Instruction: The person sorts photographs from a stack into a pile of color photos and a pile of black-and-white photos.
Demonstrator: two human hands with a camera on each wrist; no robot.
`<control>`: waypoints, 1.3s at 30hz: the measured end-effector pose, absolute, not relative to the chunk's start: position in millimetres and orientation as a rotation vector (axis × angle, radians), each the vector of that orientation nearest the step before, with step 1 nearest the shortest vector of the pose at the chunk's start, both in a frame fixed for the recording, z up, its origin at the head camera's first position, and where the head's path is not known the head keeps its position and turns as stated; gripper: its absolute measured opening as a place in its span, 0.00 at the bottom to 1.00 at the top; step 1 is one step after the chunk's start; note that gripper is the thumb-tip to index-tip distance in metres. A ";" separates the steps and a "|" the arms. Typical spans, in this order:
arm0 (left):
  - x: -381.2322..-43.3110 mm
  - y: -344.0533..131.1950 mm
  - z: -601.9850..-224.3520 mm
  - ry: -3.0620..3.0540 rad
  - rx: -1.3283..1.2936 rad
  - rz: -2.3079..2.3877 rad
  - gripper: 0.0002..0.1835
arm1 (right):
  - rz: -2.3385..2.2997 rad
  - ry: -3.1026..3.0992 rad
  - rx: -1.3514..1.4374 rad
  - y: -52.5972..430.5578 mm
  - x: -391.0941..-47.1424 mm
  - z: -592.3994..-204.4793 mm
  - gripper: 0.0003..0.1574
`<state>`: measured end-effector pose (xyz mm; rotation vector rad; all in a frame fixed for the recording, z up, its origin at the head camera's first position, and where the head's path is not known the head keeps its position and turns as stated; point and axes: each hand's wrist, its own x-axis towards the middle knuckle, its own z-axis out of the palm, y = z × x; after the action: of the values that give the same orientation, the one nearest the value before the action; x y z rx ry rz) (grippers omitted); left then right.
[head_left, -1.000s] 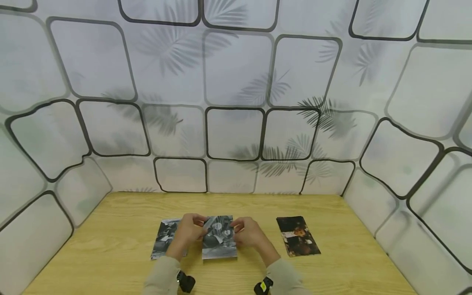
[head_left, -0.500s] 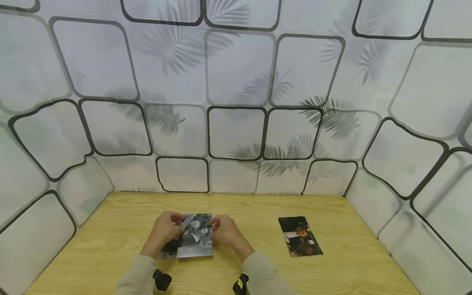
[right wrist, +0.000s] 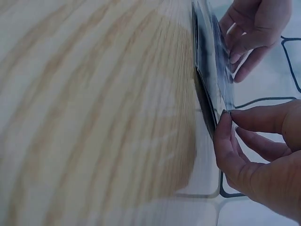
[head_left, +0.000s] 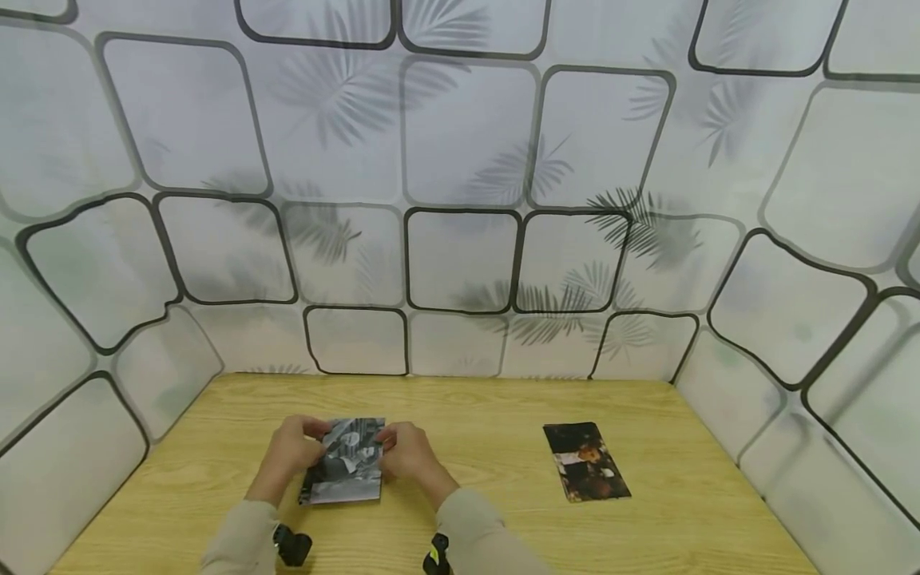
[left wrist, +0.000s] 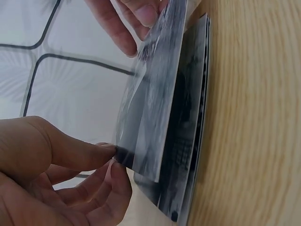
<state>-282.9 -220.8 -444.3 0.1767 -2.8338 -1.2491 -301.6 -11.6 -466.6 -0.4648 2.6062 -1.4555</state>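
A black-and-white photo print (head_left: pixel 350 463) is held up by both hands just above a small stack of photo prints (left wrist: pixel 183 141). My left hand (head_left: pixel 293 447) pinches its left edge between thumb and fingers. At the opposite edge, my right hand (head_left: pixel 408 452) pinches it too, as the right wrist view (right wrist: pixel 263 146) confirms. In the left wrist view, a narrow gap separates the held print from the stack, which lies on the wooden table. The held print covers most of the stack in the head view.
To the right lies another pile of prints (head_left: pixel 586 461) with a dark, warm-coloured picture on top. The light wooden table (head_left: pixel 496 535) meets a patterned curtain (head_left: pixel 460 343) at its back and sides.
Both hands have carried the black-and-white print leftward, from beside the left stack to over it. The dark pile on the right stays where it was on the table.
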 end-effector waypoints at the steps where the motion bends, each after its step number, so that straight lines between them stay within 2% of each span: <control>1: -283.3 -222.8 -445.0 -2.836 0.186 -1.252 0.21 | -1.461 2.600 -0.462 -13.4 -300.8 -466.2 0.20; 11: -281.7 -229.0 -448.4 -2.840 0.223 -1.253 0.23 | -1.433 2.614 -0.453 -23.2 -295.6 -463.2 0.20; 25: -276.0 -228.7 -445.9 -2.879 0.227 -1.205 0.19 | -1.376 2.572 -0.446 -28.4 -291.5 -459.6 0.22; 39: -276.7 -223.7 -438.0 -2.892 0.256 -1.180 0.21 | -1.324 2.586 -0.457 -22.9 -290.0 -454.8 0.17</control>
<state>-276.7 -223.7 -438.0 0.2557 -2.8918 -1.1803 -290.0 -22.9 -454.8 -0.4574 2.5860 -1.3244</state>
